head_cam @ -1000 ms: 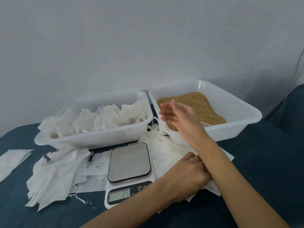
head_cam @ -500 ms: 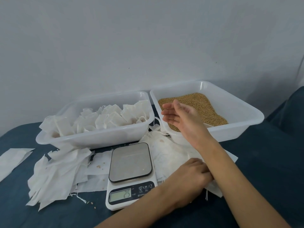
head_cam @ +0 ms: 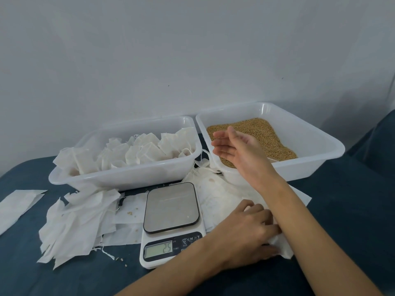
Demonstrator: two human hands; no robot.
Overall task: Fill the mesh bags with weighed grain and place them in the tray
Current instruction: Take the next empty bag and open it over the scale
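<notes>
A plain pale wall backs a surface covered in dark teal cloth [head_cam: 342, 210]; what lies beneath the cloth cannot be made out. The landmark is a white digital kitchen scale [head_cam: 172, 223] at the near centre, its steel plate bare and its screen reading 25. The small button markings beside the screen are too blurred to read.

Two clear plastic trays sit behind the scale. The left tray [head_cam: 119, 178], behind and left of the scale, holds many white mesh bags [head_cam: 147, 150] packed too tightly to count. The right tray [head_cam: 316, 154], behind and right of the scale, holds a bed of tan grain [head_cam: 265, 133].

A loose heap of flat white empty bags [head_cam: 74, 223] lies left of the scale, overlapping so their number is unclear. One more white strip [head_cam: 19, 204] lies further left, cut off by the picture edge. A few stray grains [head_cam: 119, 260] dot the cloth near the scale's front left corner.

The right hand [head_cam: 237, 150] hovers behind and right of the scale, over the right tray's near edge, fingers straight and together, holding nothing. The left hand [head_cam: 250, 229], right of the scale, has its fingers curled on a white bag [head_cam: 280, 246]; the right forearm crosses over it and hides part of that bag.
</notes>
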